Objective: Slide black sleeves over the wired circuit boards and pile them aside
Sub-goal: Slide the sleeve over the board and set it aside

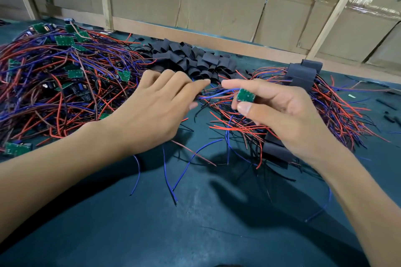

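Your forearms come in low over the dark green mat (152,223), and both hands meet above loose wire ends. Your right hand (282,115) pinches a small green circuit board (245,95) between thumb and fingers, its red, blue and black leads trailing down and toward your left hand (156,106). That left hand reaches across with fingers mostly extended; the thumb and forefinger seem to be closing near the blue lead (213,95), but whether they hold it or a sleeve, I cannot tell.

Just beyond your fingertips lies the heap of loose black sleeves (195,58). Out past your left hand's knuckles sprawls the tangle of unsleeved boards (65,76). Behind your right hand sits the finished pile (303,76), sleeved and stacked.

Watch these risks:
- The board's leads splay apart; if you don't gather them first, one will likely catch on the sleeve mouth and fold back.
- Stray wires from the finished pile lie right under your grip, so you could thread one of them in by mistake.
- Pinching the board only at its edge may let it twist as the sleeve drags over it.
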`<state>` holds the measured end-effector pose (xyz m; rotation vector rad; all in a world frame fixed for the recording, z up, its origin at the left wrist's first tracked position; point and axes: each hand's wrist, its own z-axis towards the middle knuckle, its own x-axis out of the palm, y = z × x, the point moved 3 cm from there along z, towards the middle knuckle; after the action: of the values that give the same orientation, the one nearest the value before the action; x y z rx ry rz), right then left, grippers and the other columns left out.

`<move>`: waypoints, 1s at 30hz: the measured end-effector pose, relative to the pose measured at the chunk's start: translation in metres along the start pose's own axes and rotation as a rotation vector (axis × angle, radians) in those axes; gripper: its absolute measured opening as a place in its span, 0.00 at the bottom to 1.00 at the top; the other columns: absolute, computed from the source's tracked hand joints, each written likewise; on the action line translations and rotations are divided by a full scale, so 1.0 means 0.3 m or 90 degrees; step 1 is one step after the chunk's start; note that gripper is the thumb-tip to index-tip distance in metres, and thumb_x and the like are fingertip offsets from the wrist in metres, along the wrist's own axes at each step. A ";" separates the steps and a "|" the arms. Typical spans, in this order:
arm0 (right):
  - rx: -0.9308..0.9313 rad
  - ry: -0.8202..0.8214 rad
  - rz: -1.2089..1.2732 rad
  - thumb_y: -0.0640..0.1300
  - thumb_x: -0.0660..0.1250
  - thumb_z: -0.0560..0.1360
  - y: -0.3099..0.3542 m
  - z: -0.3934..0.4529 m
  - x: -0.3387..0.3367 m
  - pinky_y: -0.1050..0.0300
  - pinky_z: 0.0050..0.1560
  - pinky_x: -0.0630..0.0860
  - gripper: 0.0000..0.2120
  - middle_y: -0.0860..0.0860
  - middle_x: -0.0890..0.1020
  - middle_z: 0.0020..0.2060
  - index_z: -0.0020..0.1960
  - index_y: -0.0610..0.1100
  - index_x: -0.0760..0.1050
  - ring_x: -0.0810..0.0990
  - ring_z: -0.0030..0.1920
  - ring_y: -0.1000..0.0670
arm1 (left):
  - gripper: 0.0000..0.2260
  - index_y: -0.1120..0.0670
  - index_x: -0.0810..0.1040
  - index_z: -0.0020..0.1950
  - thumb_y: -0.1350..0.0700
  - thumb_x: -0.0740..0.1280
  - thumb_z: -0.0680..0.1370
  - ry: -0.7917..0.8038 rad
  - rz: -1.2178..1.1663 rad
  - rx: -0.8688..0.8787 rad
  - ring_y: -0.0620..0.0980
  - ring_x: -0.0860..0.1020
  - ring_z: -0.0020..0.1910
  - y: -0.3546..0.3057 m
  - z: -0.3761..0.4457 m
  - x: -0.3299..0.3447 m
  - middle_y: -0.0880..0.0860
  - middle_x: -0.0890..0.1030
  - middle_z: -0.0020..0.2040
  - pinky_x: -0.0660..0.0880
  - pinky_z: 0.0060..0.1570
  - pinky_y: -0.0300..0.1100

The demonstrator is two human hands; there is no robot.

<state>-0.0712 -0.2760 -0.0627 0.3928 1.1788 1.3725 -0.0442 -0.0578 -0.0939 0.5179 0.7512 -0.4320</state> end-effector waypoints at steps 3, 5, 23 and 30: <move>0.008 -0.004 -0.049 0.40 0.62 0.79 -0.002 -0.001 0.006 0.66 0.47 0.70 0.17 0.46 0.82 0.45 0.65 0.45 0.81 0.76 0.41 0.57 | 0.24 0.59 0.64 0.79 0.48 0.47 0.87 0.032 -0.004 0.002 0.60 0.74 0.52 -0.005 -0.004 0.008 0.57 0.74 0.56 0.70 0.51 0.58; 0.001 -0.030 -0.077 0.41 0.64 0.80 -0.009 -0.003 0.009 0.60 0.48 0.75 0.16 0.51 0.85 0.44 0.65 0.45 0.81 0.79 0.42 0.54 | 0.27 0.60 0.62 0.79 0.46 0.47 0.86 0.049 -0.017 0.002 0.61 0.74 0.52 -0.009 -0.007 0.013 0.58 0.74 0.57 0.70 0.52 0.58; 0.018 -0.059 0.051 0.37 0.75 0.75 -0.024 0.003 0.031 0.66 0.41 0.79 0.08 0.49 0.88 0.45 0.53 0.45 0.84 0.86 0.37 0.52 | 0.20 0.58 0.80 0.66 0.50 0.71 0.78 -0.091 -0.320 -0.069 0.60 0.77 0.55 -0.007 -0.012 -0.019 0.56 0.79 0.55 0.73 0.55 0.61; 0.008 -0.037 0.059 0.32 0.72 0.75 -0.020 0.006 0.044 0.67 0.45 0.78 0.12 0.55 0.88 0.44 0.53 0.46 0.84 0.85 0.42 0.57 | 0.19 0.61 0.79 0.66 0.52 0.73 0.78 -0.137 -0.312 -0.015 0.61 0.78 0.53 -0.028 -0.016 -0.033 0.59 0.79 0.55 0.74 0.54 0.59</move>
<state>-0.0694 -0.2650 -0.0722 0.4994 1.1335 1.4246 -0.0577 -0.0598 -0.0921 0.2540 0.6705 -0.9184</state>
